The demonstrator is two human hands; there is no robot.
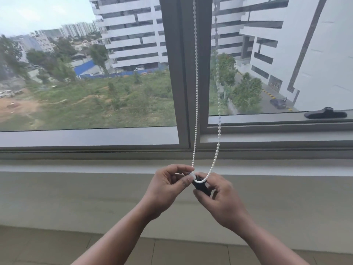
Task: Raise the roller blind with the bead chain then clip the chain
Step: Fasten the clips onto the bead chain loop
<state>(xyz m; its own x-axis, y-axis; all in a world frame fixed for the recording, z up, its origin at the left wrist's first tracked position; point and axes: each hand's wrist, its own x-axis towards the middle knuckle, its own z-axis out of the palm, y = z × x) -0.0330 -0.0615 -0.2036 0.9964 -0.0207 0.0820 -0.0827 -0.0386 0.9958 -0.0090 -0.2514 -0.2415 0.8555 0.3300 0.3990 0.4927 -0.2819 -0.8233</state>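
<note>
Fingers (186, 182) of my left hand (168, 185) are pinched shut on the bottom of the white bead chain (196, 92), right where its loop turns. Just beside them, my right hand (219, 199) has its fingers wrapped around a small black clip (200, 187), and the lowest beads of the loop lie across the clip's top end. Both hands meet in front of the pale wall under the window sill (95, 167). From my grip the chain's two strands rise, one against the grey window frame (183, 73), the other over the right-hand pane. Farther along that pane's lower rail sits a black window handle (325, 113). Beyond the glass I see white buildings and green ground.
</note>
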